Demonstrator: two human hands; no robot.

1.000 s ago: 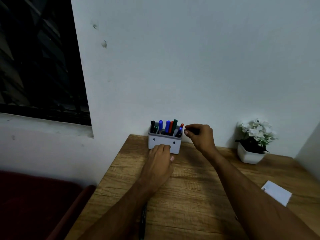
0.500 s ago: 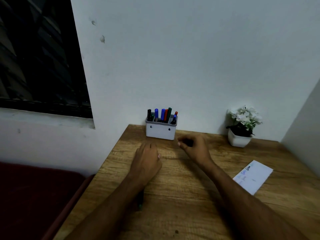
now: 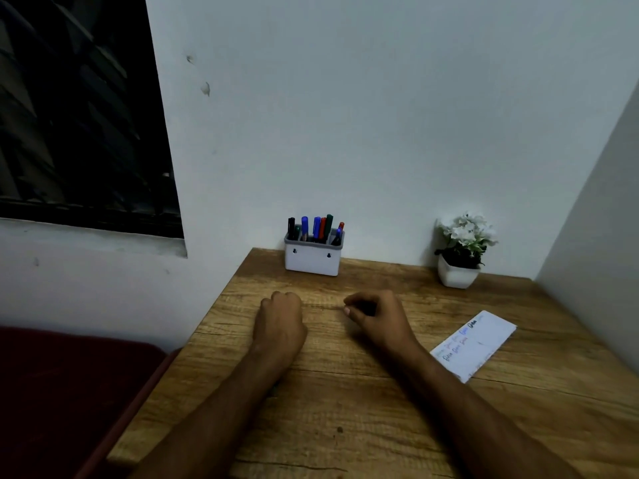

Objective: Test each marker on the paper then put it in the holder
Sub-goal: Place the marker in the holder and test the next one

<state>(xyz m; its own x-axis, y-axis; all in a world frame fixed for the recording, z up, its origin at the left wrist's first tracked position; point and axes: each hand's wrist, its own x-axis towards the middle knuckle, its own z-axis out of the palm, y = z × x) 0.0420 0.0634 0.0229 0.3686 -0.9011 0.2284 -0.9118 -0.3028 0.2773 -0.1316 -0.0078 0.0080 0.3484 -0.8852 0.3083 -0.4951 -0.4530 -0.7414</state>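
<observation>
Wood-grain counter [image 3: 345,392] fills a pale corner of the room, a dark window to the left. From where I stand, both hands rest on it near the middle, well short of the back edge. The left hand [image 3: 280,321] is curled into a loose fist, knuckles toward the wall, and nothing shows in its grip. The right hand [image 3: 375,316] has thumb and forefinger drawn together as if pinching, but I cannot tell whether that grip holds anything small or is simply bent. Straight ahead of the left hand, against the back edge and touching the wall, stands the white holder [image 3: 313,259], closer to the left hand than to the right. The markers [image 3: 316,228] in it stand upright or lean slightly, caps up: black, blue, red and green, packed close. No loose marker shows clearly; a dark sliver peeks out beneath the left forearm, too hidden to name. The paper [image 3: 475,344] lies toward the right edge, its long axis slanting toward the back right corner, with rows of coloured scribbles along its left side, beside the right forearm. A white potted plant [image 3: 461,252] sits at the back right corner. Judging by this, testing looks nearly done.
</observation>
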